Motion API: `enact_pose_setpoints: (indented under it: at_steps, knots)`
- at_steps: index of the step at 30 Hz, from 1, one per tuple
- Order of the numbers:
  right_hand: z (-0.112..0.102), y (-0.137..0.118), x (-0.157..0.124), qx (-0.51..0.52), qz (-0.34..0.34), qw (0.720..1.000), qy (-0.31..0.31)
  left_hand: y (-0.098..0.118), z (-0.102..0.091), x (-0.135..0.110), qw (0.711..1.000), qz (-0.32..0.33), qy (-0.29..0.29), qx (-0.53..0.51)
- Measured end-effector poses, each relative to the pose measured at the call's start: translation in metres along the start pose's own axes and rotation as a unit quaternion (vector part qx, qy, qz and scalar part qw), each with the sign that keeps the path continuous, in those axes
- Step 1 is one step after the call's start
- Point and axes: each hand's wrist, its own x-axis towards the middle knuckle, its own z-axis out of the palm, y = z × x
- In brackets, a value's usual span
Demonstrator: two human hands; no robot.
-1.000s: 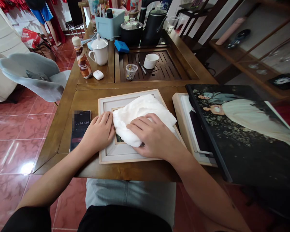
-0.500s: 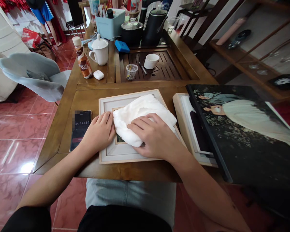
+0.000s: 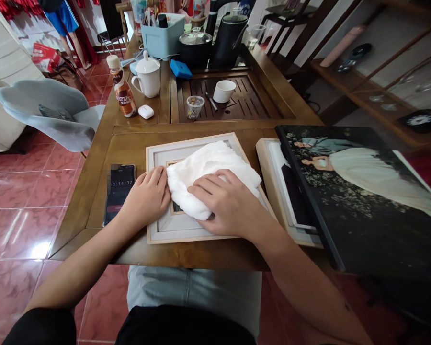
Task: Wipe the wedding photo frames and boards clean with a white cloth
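A picture frame [image 3: 155,225] with a light wood edge and white inner border lies flat on the table in front of me. Over its middle is a soft, fluffy white cloth [image 3: 211,163], which hides most of the picture. My right hand [image 3: 230,203] grips the cloth's near right side with curled fingers, pressing it down on the frame. Flat on the frame's left border rests my left hand [image 3: 149,196], its fingers stretched out and their tips beside the cloth's left edge. A phone [image 3: 119,191] showing a running timer lies left of that hand.
To the right, a large wedding photo panel [image 3: 366,201] leans over another frame [image 3: 269,167]. Farther back stand a coffee bottle [image 3: 124,93], lidded white mug [image 3: 149,76], earbud case [image 3: 145,112], plastic cup [image 3: 194,107], white cup [image 3: 224,91] and black kettle [image 3: 228,43]. A person's legs [image 3: 73,40] show far left.
Both hands and the cloth keep nearly the same place on the frame. The phone's timer has advanced by one second.
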Motion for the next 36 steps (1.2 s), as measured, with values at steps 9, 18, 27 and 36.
enact_pose_setpoints:
  at_steps: [9, 18, 27, 36]
  knots:
    - [-0.0001, -0.001, -0.0009, -0.001, 0.021, 1.0, 0.004, 0.0002, -0.0004, 0.0002, 1.0, -0.002, 0.002, -0.003]
    - [0.0005, -0.0003, -0.0007, -0.003, 0.011, 1.0, 0.001, 0.0013, -0.0013, 0.0008, 1.0, -0.004, -0.007, 0.005]
    - [0.0009, -0.0007, -0.0006, -0.003, 0.007, 1.0, 0.004, 0.0, -0.0002, 0.0004, 1.0, -0.003, -0.004, -0.004]
    - [0.001, 0.0, -0.0006, 0.006, 0.007, 1.0, 0.002, 0.0002, 0.0002, 0.0, 1.0, -0.001, 0.002, -0.009]
